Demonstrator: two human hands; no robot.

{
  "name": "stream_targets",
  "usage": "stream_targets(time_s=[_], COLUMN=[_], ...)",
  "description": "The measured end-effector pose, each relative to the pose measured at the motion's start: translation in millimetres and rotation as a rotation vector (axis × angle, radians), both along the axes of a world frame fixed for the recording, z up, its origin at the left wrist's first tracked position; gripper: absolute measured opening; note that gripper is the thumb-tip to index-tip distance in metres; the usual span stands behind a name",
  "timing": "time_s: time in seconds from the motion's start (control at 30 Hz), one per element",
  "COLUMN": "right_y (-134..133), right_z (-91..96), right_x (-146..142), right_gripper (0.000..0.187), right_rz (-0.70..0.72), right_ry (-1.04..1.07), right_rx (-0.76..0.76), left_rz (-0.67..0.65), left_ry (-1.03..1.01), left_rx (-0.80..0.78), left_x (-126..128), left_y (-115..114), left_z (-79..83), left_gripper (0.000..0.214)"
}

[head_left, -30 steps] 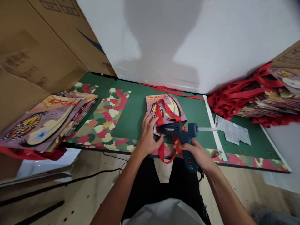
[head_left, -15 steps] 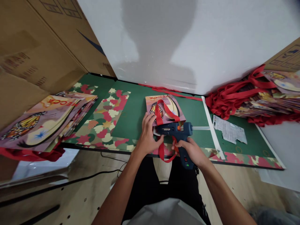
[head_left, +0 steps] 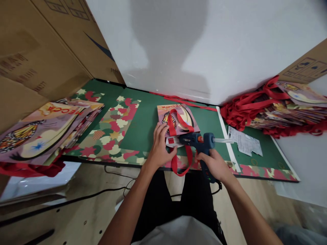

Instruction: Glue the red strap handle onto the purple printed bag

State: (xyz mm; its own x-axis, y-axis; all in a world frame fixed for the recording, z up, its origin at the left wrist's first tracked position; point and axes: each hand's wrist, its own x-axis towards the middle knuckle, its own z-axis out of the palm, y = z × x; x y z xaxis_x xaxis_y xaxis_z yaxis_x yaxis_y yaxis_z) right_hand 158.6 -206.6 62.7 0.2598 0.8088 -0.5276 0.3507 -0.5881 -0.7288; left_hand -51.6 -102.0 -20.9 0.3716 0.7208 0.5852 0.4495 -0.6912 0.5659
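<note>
My right hand (head_left: 213, 164) is wrapped round the handle of a dark blue glue gun (head_left: 196, 140). A clear glue stick (head_left: 223, 140) sticks out of its back, and its nozzle points left over the lower edge of a small paper bag (head_left: 185, 110). The bag lies flat, printed with a butterfly, one red ribbon handle (head_left: 181, 119) looped on its face. My left hand (head_left: 162, 146) grips the bag's left edge, fingers on top and thumb near the opening. Another red ribbon loop (head_left: 189, 163) hangs from the opening towards me, over the table's front edge.
Printed bags (head_left: 43, 132) are stacked at the left, and more bags with red handles (head_left: 258, 105) are heaped at the right. A torn packet (head_left: 246, 141) lies beside a white strip (head_left: 226, 126) on the green table (head_left: 143, 119). Cardboard boxes (head_left: 58, 37) stand behind.
My right hand has drawn the glue gun slightly to the right, showing more of the bag's white and red opening. My left hand stays on the bag.
</note>
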Motion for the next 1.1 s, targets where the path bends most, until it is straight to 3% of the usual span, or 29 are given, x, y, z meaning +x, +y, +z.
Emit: stream_targets(time_s=[0.27, 0.57, 0.67, 0.9, 1.1], right_y=[-5.4, -4.1, -10.4, -45.0, -34.8], right_z=[23.1, 20.8, 23.9, 19.3, 3.3], right_x=[-5.3, -21.7, -18.0, 5.3, -8.0], right_gripper=[0.032, 0.029, 0.029, 0.034, 0.028], right_rz=[0.095, 0.115, 0.056, -0.324, -0.315], right_ry=[-0.388, -0.672, -0.554, -0.032, 0.18], right_rx=[0.019, 0.065, 0.036, 0.053, 0.049], left_rz=[0.014, 0.015, 0.02, 0.008, -0.001], left_ry=[-0.015, -0.03, -0.031, -0.044, -0.051], left_rx=[0.0, -0.021, -0.022, -0.033, -0.043], left_x=[0.3, 0.2, 0.2, 0.5, 0.4], left_y=[-0.7, -1.4, -2.1, -2.9, -3.5], left_z=[-0.7, -1.6, -1.6, -1.5, -0.1], left_gripper=[0.09, 0.089, 0.089, 0.091, 0.092])
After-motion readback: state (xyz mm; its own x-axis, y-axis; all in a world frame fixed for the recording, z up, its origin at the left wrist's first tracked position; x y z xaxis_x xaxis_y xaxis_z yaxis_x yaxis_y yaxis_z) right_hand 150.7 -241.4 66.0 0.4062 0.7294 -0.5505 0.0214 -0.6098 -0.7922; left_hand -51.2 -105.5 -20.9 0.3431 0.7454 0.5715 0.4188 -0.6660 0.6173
